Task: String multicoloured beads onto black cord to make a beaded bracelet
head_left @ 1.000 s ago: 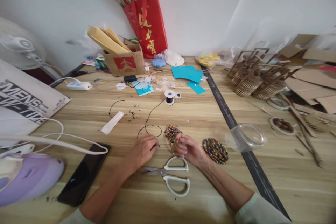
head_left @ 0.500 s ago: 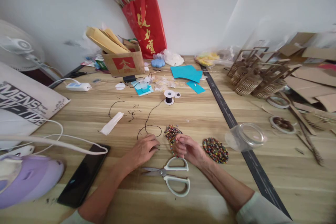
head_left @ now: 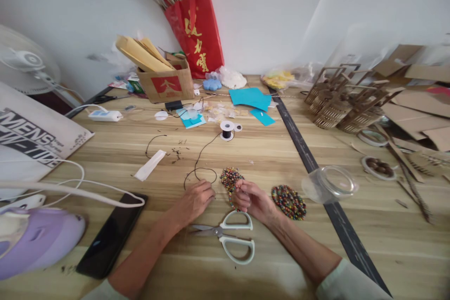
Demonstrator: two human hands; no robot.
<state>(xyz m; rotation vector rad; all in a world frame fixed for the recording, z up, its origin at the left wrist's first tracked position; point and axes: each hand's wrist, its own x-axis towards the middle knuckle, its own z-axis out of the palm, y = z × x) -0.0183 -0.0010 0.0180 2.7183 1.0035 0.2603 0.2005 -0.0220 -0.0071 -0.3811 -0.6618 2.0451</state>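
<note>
My left hand (head_left: 197, 200) is closed with its fingertips pinched together, on the black cord (head_left: 199, 157) that runs in a loop from a white spool (head_left: 227, 130). The cord's end at my fingertips is barely visible. My right hand (head_left: 253, 202) has its fingers curled around part of a multicoloured bead strand (head_left: 230, 178), the rest of which lies bunched on the table just beyond. A second coiled bead strand (head_left: 288, 202) rests to the right of that hand. White-handled scissors (head_left: 221, 232) lie slightly open, below and between both hands.
A black phone (head_left: 111, 236) and a purple appliance (head_left: 44, 241) are at the left, with white cables. A clear plastic lid (head_left: 337, 182) lies to the right. Small woven baskets (head_left: 337, 103), a cardboard box (head_left: 168, 82) and a red bag (head_left: 197, 33) stand farther back.
My left hand has shifted very slightly to the right, and the dark cord end at its fingertips shows less. My right hand stays almost still.
</note>
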